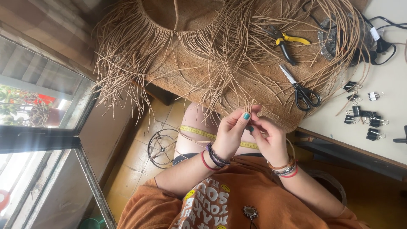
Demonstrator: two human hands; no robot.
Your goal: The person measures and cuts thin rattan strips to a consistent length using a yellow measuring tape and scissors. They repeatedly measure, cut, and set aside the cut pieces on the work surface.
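Loose fibre strands point(237, 72) crowd the mat point(263, 91) just beyond both hands. Scissors point(300, 90), pliers point(285, 43) and clips point(364, 114) block the right side; the tabletop point(392, 85) beyond lies bare.

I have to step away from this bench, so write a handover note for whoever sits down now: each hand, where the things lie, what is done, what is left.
Left hand: pinching thin tan strands at the fingertips.
Right hand: pinching the same strands, touching the left.
Woven piece: on the table, its top band woven, long fringe hanging loose over the edge.
Scissors and yellow-handled pliers lie on the mat; black binder clips on the white table; yellow tape measure across the lap.
Left: most strands are loose.
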